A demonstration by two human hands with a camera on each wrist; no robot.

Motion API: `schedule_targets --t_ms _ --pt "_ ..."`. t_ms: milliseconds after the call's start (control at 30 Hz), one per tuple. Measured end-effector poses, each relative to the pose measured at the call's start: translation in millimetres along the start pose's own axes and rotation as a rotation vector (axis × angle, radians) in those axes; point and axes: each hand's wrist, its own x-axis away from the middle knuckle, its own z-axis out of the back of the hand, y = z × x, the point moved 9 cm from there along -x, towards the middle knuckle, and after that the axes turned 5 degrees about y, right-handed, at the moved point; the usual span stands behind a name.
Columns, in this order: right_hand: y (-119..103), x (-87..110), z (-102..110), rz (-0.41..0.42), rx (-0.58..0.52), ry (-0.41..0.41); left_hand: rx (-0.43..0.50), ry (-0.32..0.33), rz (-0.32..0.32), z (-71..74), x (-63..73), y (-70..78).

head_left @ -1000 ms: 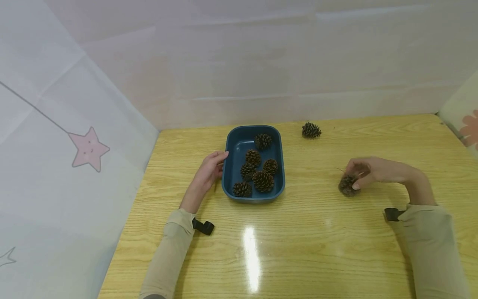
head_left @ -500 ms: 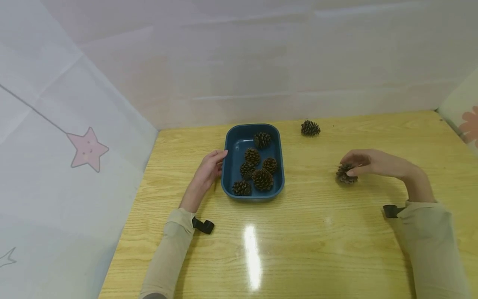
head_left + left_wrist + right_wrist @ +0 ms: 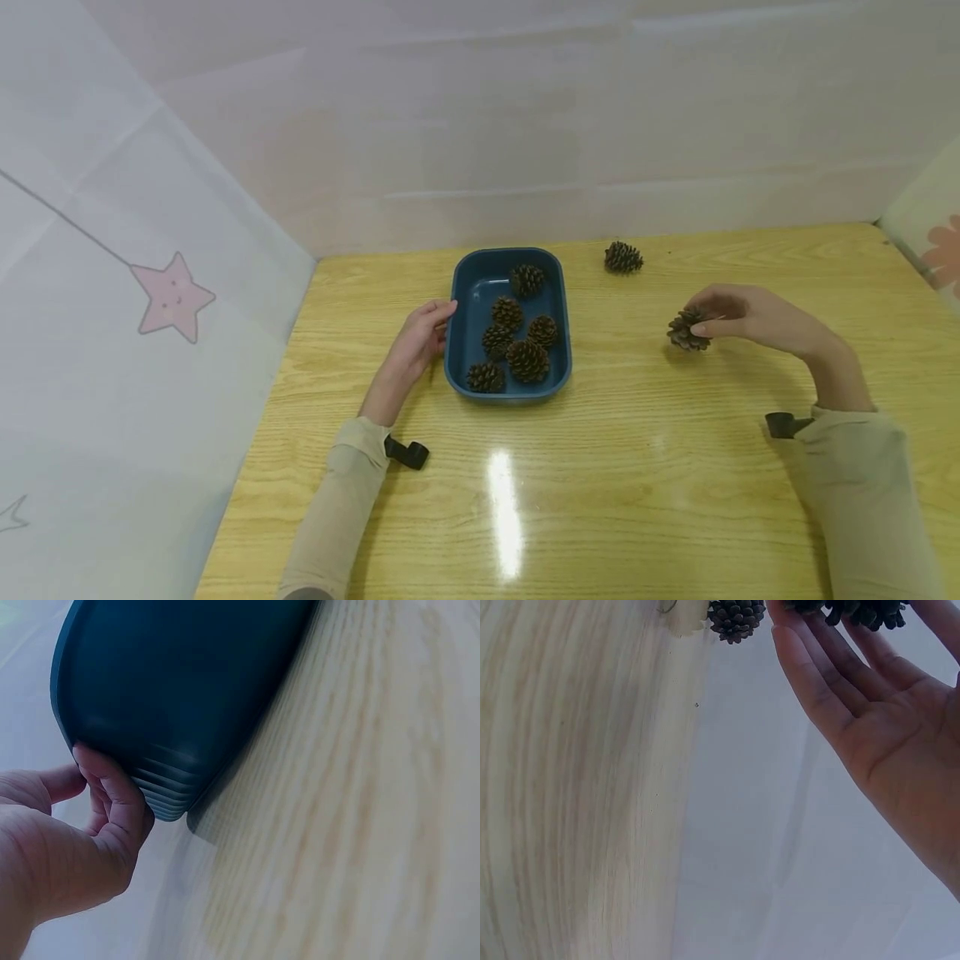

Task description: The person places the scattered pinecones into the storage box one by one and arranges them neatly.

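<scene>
My left hand [image 3: 416,342] grips the left side of a dark blue plastic bin [image 3: 510,397]. In the left wrist view the thumb is at the rim and curled fingers [image 3: 112,787] touch the ribbed outer wall. Several brown pine cones lie inside, one large pine cone [image 3: 528,361] near the front. Off to the right, my right hand [image 3: 765,321] holds another pine cone [image 3: 684,332] between thumb and fingers, just above the table. That held pine cone [image 3: 866,611] is partly cut off at the top of the right wrist view.
One loose pine cone [image 3: 623,257] lies on the wooden table [image 3: 637,483] near its back edge, right of the bin. A pale cloth wall [image 3: 480,150] rises behind the table, and another stands at the left.
My right hand has lifted the pine cone and moved it slightly left and toward the back. The left hand and the bin stay in place.
</scene>
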Motion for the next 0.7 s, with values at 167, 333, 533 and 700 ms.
schedule_targets --t_ms 167,333,533,700 --pt "-4.1 -0.9 0.0 0.000 -0.002 0.007 -0.026 0.005 -0.014 2.7 2.8 0.6" --pt "-5.1 -2.3 -1.0 0.006 -0.010 0.013 -0.056 0.007 -0.044 4.2 3.3 1.3" --pt "-3.6 -1.2 2.5 -0.009 0.008 0.047 -0.077 -0.018 -0.061 -2.0 3.5 2.8" --pt "-10.1 -5.5 8.3 -0.016 0.017 0.084 -0.076 -0.016 -0.062 -2.8 3.9 4.5"
